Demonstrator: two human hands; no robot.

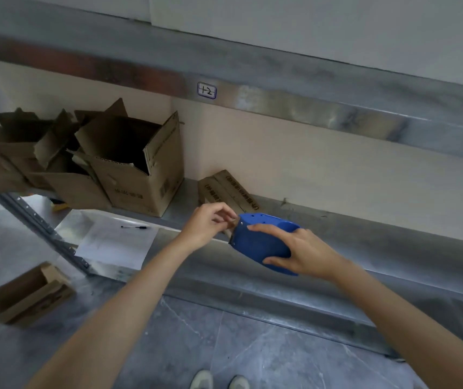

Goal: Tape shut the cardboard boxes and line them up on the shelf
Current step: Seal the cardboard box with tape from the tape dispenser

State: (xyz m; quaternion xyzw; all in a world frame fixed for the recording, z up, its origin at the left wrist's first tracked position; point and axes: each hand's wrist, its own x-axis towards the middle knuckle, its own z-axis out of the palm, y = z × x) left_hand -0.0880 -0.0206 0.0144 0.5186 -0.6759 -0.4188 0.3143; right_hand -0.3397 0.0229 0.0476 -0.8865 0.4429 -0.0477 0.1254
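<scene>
My right hand (303, 254) wraps the smooth, rounded blue plastic tape dispenser (258, 242) above the front edge of the dull metal shelf (365, 234). My left hand (210, 223) pinches the pale tape end (232, 220) at its mouth. Open, ragged-flapped cardboard boxes (137, 178) stand on the shelf's left part.

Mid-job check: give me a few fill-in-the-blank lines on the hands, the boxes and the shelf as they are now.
The right hand grips a tape dispenser and the left hand pinches at its front; the dispenser is coloured ____.
The big cardboard box on the shelf has its top flaps ____.
A pen lies on a sheet of ____.
Missing words: blue; open; paper.
</scene>
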